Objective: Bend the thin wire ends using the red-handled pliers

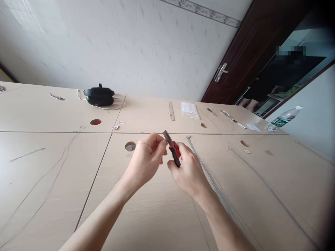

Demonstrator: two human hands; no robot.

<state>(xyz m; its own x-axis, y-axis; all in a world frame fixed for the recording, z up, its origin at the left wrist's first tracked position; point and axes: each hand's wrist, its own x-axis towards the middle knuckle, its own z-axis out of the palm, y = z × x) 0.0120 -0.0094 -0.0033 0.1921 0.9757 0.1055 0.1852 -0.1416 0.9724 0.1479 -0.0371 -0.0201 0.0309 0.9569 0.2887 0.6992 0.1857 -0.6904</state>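
A pair of pliers [174,153] with red and black handles is gripped in my right hand [190,169], its metal jaws pointing up and to the left. My left hand [146,153] is closed in a pinch just left of the jaws, fingertips close against them. What the left fingers pinch is too small or hidden to make out. Right of my hands, a bundle of thin grey wires [209,170] runs along the table under my right forearm. A single thin strand [197,216] hangs or lies below my right hand.
More wires [264,179] lie at the right and long strands [56,167] at the left. Along the back are a black headset-like object [99,96], a clear ruler [171,111], a plastic packet [190,110], a pen [211,112] and a bottle [282,120]. A person [277,76] is beyond the doorway.
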